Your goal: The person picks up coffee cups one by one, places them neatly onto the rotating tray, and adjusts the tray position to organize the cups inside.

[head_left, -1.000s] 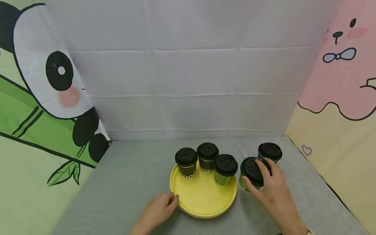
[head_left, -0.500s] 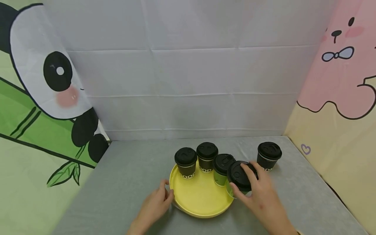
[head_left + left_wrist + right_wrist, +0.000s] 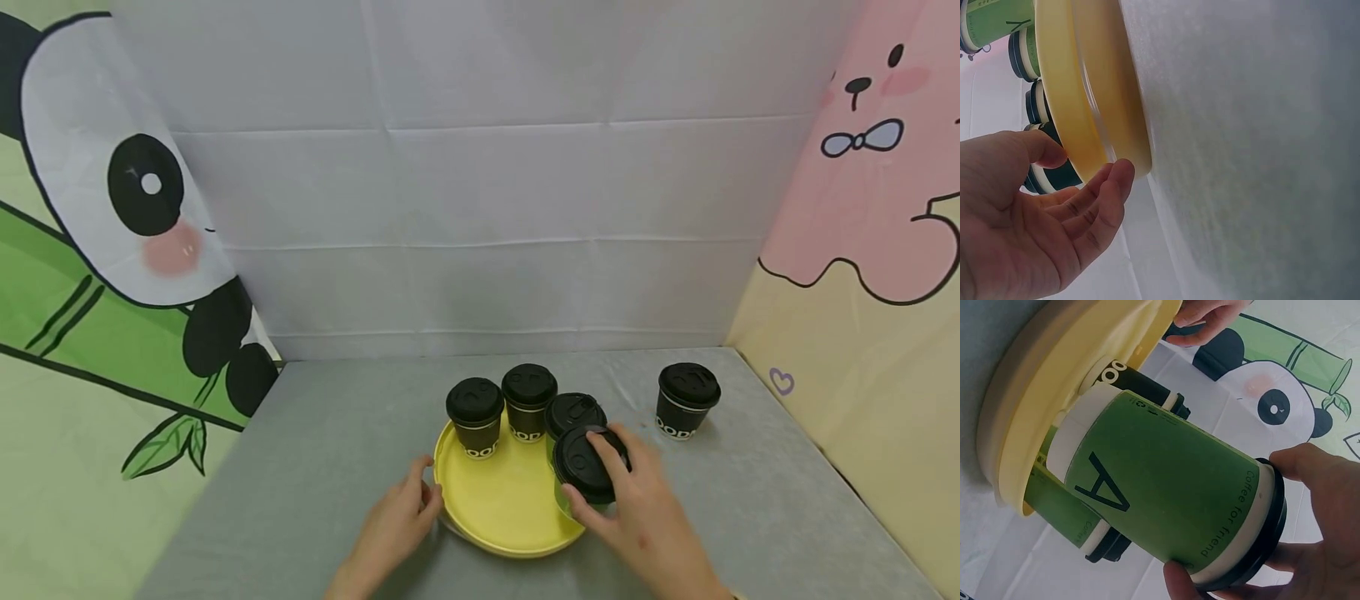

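My right hand [image 3: 633, 508] grips a green paper coffee cup [image 3: 1160, 481] by its black lid [image 3: 588, 467], fingers and thumb round the lid. The cup is upright over the right side of a round yellow tray [image 3: 502, 517], overlapping another green cup [image 3: 570, 412] behind it. Two dark cups [image 3: 475, 417] with black lids stand at the back of the tray. At the tray's left edge, my left hand [image 3: 397, 521] holds the rim between thumb and curled fingers; the left wrist view shows the fingertips [image 3: 1124, 172] against the tray's side.
A dark lidded cup [image 3: 686, 400] stands alone on the grey tabletop [image 3: 765, 500], right of the tray. A pale cloth wall [image 3: 480, 208] rises behind the table, with printed panels at left and right.
My right hand has carried the green cup leftward from the table beside the tray to over its right side. My left hand has shifted slightly along the tray's left rim.
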